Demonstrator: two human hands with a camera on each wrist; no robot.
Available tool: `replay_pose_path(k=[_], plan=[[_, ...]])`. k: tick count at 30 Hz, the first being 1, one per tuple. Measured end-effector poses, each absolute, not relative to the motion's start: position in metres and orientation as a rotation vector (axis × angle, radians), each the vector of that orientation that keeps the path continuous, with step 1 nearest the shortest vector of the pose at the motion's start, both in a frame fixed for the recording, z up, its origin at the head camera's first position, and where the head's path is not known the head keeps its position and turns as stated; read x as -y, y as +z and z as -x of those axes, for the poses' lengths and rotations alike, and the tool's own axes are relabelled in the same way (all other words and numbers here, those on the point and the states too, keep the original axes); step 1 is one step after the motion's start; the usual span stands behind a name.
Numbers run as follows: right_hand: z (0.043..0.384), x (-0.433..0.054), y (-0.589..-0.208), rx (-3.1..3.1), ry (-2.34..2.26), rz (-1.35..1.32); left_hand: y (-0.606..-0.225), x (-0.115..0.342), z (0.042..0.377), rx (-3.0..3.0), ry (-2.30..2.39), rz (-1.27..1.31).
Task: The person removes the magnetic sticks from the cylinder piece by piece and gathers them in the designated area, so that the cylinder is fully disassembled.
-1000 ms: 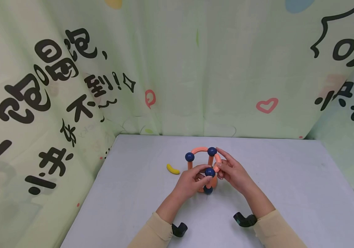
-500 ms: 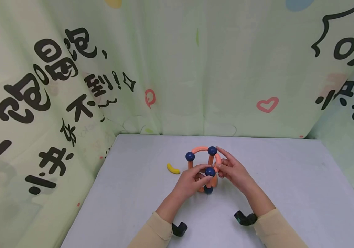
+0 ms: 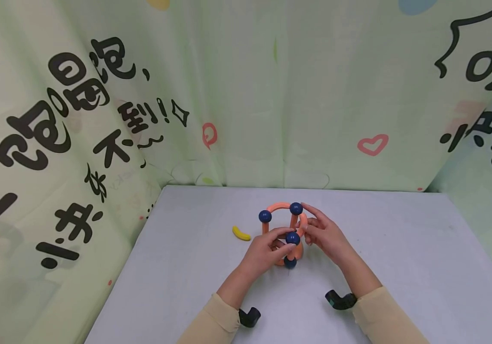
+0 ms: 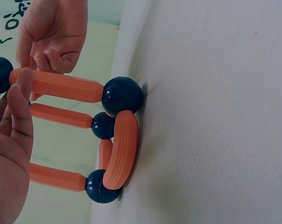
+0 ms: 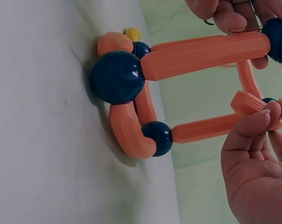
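While our left hand (image 3: pixel 263 251) pinches the near top ball (image 3: pixel 292 238) and our right hand (image 3: pixel 325 239) the curved rod (image 3: pixel 303 220) at the right of the frame (image 3: pixel 279 206), we'd hold that ball dead steady and ease the rod's end over gently.

Ball-and-rod frame (image 3: pixel 293 221) standing on the table (image 3: pixel 400 248), banana (image 3: pixel 241 233) on the table left of the frame, left hand (image 3: pixel 263 253) at the near upper ball (image 3: pixel 292 238), right hand (image 3: pixel 327 240) at the upper rod (image 3: pixel 303 222) on the right side, curtain (image 3: pixel 297 95) behind the table
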State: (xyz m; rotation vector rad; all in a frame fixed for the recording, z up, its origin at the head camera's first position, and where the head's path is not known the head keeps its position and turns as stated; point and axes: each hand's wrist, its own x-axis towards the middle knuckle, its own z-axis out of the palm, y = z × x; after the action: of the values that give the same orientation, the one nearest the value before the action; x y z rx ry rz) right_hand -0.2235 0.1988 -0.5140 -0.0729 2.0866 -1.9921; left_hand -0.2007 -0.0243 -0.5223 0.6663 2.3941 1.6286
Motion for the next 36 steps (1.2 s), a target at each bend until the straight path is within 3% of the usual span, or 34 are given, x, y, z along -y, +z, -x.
replay_pose_path(k=[25, 36], plan=[[0.225, -0.199, -0.515, -2.171, -1.953, -0.005, -0.521, 0.023, 0.199, -2.395, 1.62, -0.653], [0.214, -0.21, -0.536, -2.156, -1.835, 0.018, -0.52, 0.023, 0.199, -2.408, 1.631, -0.645]])
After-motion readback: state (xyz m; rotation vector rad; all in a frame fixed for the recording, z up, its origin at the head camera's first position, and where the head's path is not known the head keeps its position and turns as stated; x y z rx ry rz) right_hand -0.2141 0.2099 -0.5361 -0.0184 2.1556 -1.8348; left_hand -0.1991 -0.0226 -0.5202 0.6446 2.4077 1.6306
